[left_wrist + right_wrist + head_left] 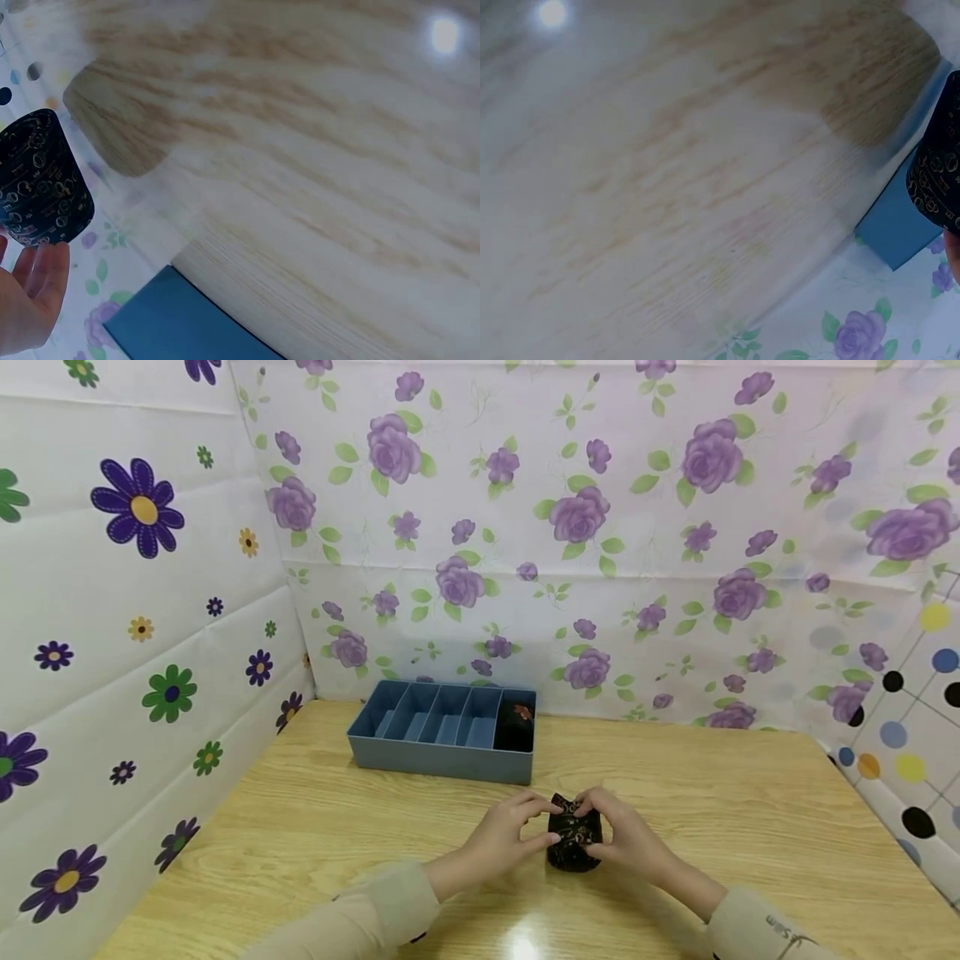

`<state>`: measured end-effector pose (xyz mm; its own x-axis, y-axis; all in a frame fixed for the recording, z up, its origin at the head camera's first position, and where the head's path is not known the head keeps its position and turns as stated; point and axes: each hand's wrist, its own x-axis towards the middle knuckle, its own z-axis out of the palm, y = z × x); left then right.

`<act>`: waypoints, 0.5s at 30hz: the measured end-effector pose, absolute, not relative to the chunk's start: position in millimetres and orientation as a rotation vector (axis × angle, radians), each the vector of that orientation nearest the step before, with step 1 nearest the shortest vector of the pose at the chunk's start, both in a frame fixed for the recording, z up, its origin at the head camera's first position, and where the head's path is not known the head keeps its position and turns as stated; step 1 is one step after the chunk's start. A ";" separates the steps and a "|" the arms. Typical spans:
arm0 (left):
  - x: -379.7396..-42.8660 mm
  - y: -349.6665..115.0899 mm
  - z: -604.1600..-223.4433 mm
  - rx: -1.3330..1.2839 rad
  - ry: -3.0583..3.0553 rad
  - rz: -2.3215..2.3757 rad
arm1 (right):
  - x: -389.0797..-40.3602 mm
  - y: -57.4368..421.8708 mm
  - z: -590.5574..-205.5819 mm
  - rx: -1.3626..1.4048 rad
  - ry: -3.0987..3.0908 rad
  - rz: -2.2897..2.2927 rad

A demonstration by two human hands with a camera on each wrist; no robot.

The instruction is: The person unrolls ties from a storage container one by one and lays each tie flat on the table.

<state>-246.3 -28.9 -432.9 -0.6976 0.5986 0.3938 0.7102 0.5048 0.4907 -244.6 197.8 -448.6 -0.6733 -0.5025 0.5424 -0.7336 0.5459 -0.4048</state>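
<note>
A small black folded cloth (573, 839) with gold print lies on the wooden table, in front of the blue organizer box. My left hand (504, 833) holds its left edge between thumb and fingers. From the other side, my right hand (628, 837) grips it, with the fingertips on its upper face. The left wrist view shows the printed cloth (49, 184) above the left fingers (49, 274). At the border of the right wrist view the cloth (936, 176) is partly cut off, and only a sliver of the right hand (953, 251) appears.
The blue organizer box (438, 759) has several compartments and stands by the back wall. Its rightmost compartment contains a black item (514, 731) with a reddish mark. Flowered sheets (480, 527) enclose the wooden table (697, 793) at the back and sides.
</note>
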 end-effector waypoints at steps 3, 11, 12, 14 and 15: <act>-244.8 -26.6 -433.5 -1.115 -2.604 -0.965 | -243.0 197.3 -450.2 1.014 -2.423 0.889; -245.3 -22.6 -434.9 -1.107 -2.661 -0.929 | -240.3 196.2 -452.5 0.995 -2.456 0.899; -245.4 -22.0 -434.8 -1.106 -2.670 -0.929 | -240.2 196.2 -452.3 0.994 -2.461 0.901; -245.4 -21.2 -434.7 -1.104 -2.686 -0.936 | -240.3 196.2 -451.8 0.995 -2.467 0.906; -245.3 -20.8 -434.9 -1.102 -2.691 -0.940 | -240.2 196.4 -451.5 0.995 -2.473 0.909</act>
